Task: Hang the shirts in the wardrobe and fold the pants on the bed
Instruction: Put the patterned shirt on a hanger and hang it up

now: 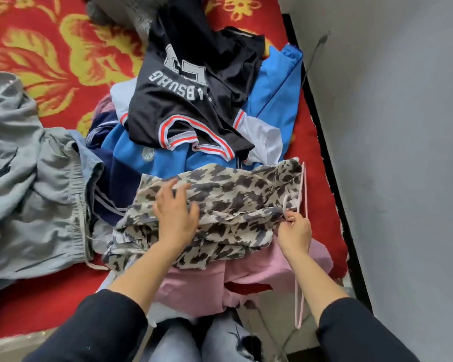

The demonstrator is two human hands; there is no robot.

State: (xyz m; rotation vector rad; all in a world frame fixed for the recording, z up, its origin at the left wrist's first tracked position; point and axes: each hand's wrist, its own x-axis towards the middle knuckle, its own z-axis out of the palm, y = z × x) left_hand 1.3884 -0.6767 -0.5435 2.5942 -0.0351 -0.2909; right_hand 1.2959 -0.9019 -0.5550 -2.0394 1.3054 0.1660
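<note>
Leopard-print shirt (pixel 233 194) should handle light and limp; hold at collar. Left hand (pixel 177 210) rests flat on it; right hand (pixel 294 229) pinches pink hanger (pixel 303 168).

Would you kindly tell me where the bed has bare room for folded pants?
Bare bedspread lies far left, between the grey clothes and the black jersey, and near left below the grey clothes. The middle, around the leopard-print shirt, is crowded.

Place: a bedroom in a home.
Bed (pixel 50 61): covered with a red spread patterned in yellow flowers.
On the bed: a loose pile of clothes (pixel 194 113); grey garments (pixel 32 178) at its left side; a pink hanger (pixel 305 189) at its right edge.
Right of the bed: a plain grey wall (pixel 390 126), just beside.
</note>
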